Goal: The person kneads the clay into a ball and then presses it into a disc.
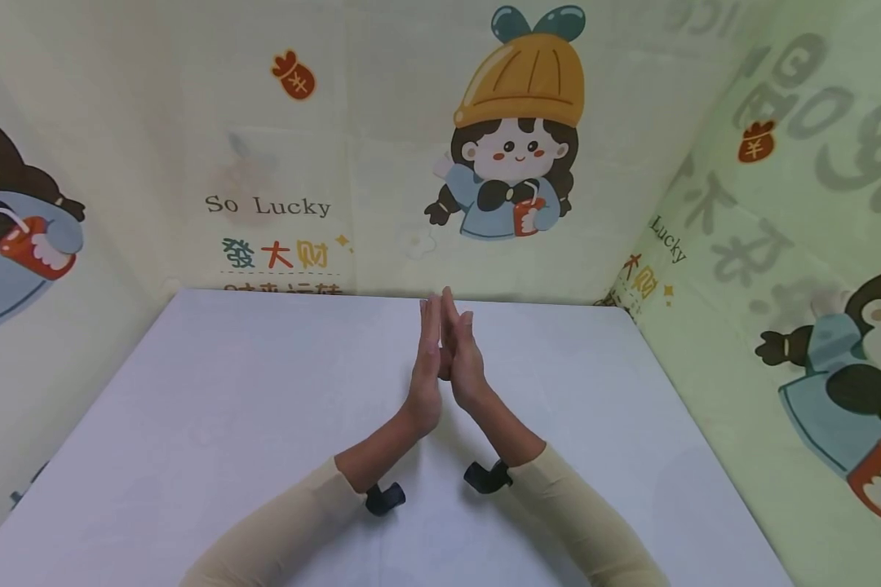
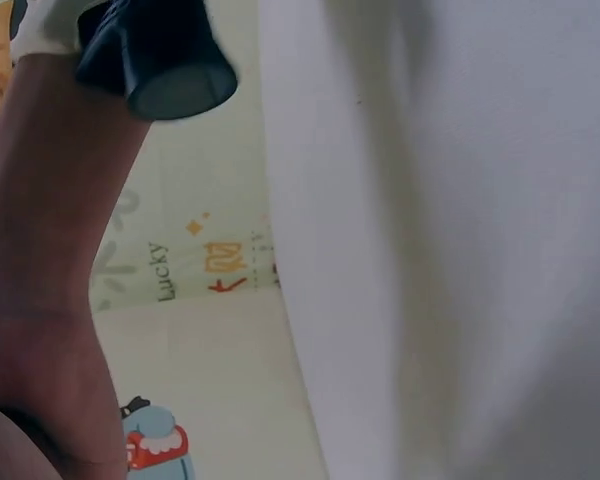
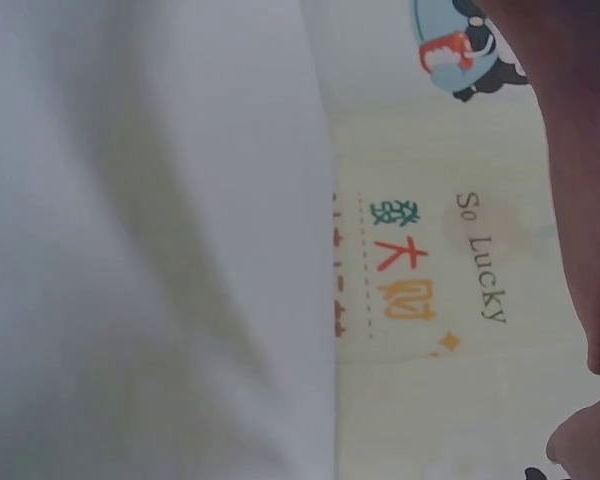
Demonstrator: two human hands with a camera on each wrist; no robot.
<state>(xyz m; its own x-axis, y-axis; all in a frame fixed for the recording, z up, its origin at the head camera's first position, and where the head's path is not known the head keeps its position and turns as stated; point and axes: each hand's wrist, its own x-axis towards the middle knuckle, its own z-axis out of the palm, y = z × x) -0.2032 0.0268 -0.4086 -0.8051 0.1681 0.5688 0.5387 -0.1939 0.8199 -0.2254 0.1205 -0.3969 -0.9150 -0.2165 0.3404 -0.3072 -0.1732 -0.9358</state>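
Observation:
In the head view my left hand (image 1: 426, 375) and right hand (image 1: 467, 363) stand upright above the white table (image 1: 264, 391), palms facing each other. Their fingers are straight and point away from me, the tips close together. Between the palms a small brown shape (image 1: 444, 365) shows; whether it is a thing or part of a hand I cannot tell. Seen from the left wrist, the right forearm (image 2: 60, 200) rises at the left edge, with part of a hand below. Skin of a hand and forearm (image 3: 580, 180) fills the right edge of the right wrist view.
Dark wrist cameras (image 1: 386, 499) sit at both cuffs of the beige sleeves (image 1: 279, 522). Behind the table's far edge hangs a pale printed curtain (image 1: 382, 163) with cartoon figures and lettering. Similar printed cloth (image 1: 741, 269) walls in the right side.

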